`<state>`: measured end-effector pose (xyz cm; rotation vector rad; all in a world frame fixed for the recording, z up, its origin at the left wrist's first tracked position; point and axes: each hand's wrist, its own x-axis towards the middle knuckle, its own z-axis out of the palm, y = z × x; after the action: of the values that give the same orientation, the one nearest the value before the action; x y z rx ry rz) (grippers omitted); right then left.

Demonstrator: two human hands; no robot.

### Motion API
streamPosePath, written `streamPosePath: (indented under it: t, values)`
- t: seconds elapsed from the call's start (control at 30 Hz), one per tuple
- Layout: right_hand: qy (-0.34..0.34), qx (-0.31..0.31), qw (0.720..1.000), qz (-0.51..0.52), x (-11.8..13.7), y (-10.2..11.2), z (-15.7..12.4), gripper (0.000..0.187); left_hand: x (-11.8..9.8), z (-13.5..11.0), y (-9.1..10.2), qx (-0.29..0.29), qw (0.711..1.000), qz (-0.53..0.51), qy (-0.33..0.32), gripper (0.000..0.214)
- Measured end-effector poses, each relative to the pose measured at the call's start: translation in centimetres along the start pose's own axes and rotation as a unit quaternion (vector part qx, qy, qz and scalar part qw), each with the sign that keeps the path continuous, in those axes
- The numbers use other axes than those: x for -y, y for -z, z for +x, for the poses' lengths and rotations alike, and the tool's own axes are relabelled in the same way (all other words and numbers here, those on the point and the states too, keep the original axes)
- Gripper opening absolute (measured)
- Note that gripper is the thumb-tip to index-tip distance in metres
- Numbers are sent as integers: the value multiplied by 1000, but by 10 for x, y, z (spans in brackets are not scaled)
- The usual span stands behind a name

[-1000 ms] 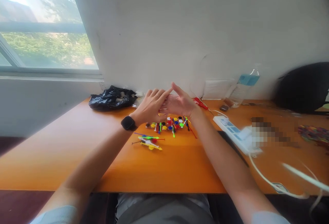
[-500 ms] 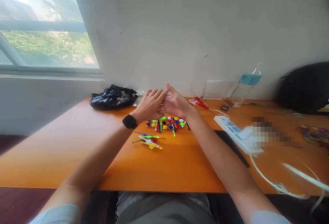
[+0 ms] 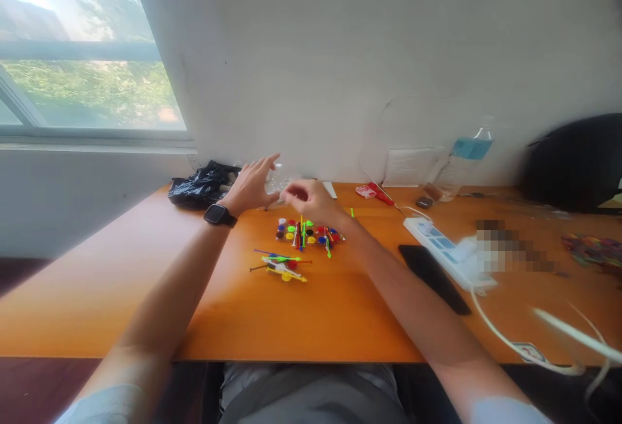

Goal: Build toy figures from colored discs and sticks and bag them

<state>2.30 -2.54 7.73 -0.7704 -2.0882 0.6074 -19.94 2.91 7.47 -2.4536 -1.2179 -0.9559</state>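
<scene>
A bright window (image 3: pixel 87 90) adjoins a plain grey wall (image 3: pixel 315 54)

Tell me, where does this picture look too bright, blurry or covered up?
Head view: the window is washed out towards its top; head view: the table carries a pale sheen at left; head view: the colourful pile near the right edge looks smeared, while the small coloured pieces mid-table look crisper; head view: a pixelated patch hides something.

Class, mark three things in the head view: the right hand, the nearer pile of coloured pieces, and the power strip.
Right hand (image 3: pixel 315 201): head view, middle of the hand.
Nearer pile of coloured pieces (image 3: pixel 282 269): head view, its middle.
Power strip (image 3: pixel 444 250): head view, its top face.
</scene>
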Motion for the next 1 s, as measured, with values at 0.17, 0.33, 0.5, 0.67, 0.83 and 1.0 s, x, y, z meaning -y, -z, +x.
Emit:
streamPosePath:
  t: [0.17, 0.33, 0.5, 0.67, 0.83, 1.0]
  values:
    - [-37, 235, 967, -88, -14, -45, -15, 18, 4, 1, 3, 13, 999, -43, 4, 94]
    - [-50, 283, 953, -100, -22, -66, -22, 21, -3, 2, 4, 49, 995, -87, 6, 93]
    - [-71, 271, 955, -101, -31, -79, -26, 21, -7, 2, 2, 80, 990, -117, -4, 92]
    - [-62, 236, 967, -69, -35, -85, -27, 13, -7, 2, -1, 88, 989, -122, -14, 94]
    - [-75, 171, 982, 19, -24, -69, -20, 7, -3, 2, 4, 74, 988, -132, -10, 93]
    - [-72, 70, 985, 140, -10, -32, -4, 7, 8, 2, 8, 37, 988, -148, -10, 92]
